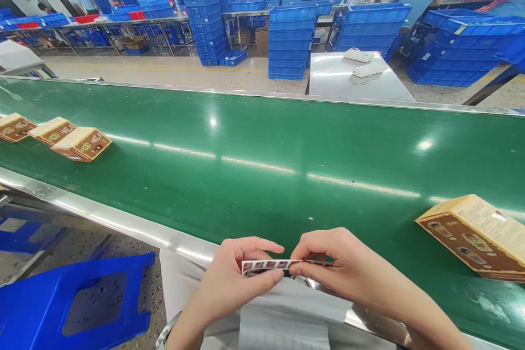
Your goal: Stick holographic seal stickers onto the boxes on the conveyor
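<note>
Just over the near edge of the belt, a thin printed sheet [266,265] with a row of small pictures is seen almost edge-on. My left hand [240,270] grips its left end, thumb below and fingers curled behind. The right end is pinched between thumb and fingers of my right hand [334,260], which hides part of it. What the sheet's faces show is mostly out of sight. A brown and cream printed box [471,240] lies on the belt to the right of my right hand, apart from it.
The green conveyor belt [254,136] with metal edges runs across. On its left lie three similar boxes [84,144]. Beyond stand stacked blue crates [289,41] and a metal table [353,79] with white objects. A blue plastic stool [82,301] is at lower left. Several people work behind.
</note>
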Demonstrator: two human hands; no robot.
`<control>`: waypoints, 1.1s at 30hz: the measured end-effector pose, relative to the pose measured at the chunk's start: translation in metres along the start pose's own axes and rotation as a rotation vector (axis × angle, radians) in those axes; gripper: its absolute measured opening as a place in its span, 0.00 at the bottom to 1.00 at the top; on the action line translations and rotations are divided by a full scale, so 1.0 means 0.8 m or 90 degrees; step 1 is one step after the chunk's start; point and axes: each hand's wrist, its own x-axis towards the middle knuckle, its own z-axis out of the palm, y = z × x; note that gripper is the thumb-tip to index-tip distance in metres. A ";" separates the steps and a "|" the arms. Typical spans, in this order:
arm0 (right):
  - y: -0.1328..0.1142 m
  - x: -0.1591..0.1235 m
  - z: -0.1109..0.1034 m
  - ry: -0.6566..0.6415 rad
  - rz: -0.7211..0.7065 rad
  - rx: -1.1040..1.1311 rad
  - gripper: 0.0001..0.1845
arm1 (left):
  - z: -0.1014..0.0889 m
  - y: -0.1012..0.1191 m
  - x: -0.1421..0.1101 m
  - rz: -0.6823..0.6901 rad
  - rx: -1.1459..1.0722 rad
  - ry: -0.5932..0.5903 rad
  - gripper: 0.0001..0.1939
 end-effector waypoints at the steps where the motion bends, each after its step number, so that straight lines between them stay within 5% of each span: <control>1: 0.000 0.000 -0.001 0.001 -0.007 0.000 0.08 | 0.001 0.001 0.000 0.005 0.002 0.000 0.14; 7: 0.007 -0.010 -0.006 0.075 0.049 0.080 0.05 | -0.005 -0.005 -0.001 0.046 0.028 0.098 0.15; 18: 0.012 -0.014 -0.004 0.158 -0.021 0.096 0.09 | -0.007 -0.002 -0.004 0.051 0.026 0.139 0.14; 25: 0.009 -0.008 0.001 0.183 0.037 0.199 0.08 | -0.010 0.000 -0.003 0.064 0.017 0.153 0.13; 33: 0.011 -0.009 0.004 0.198 -0.005 0.174 0.13 | -0.013 0.000 -0.002 0.069 0.015 0.141 0.14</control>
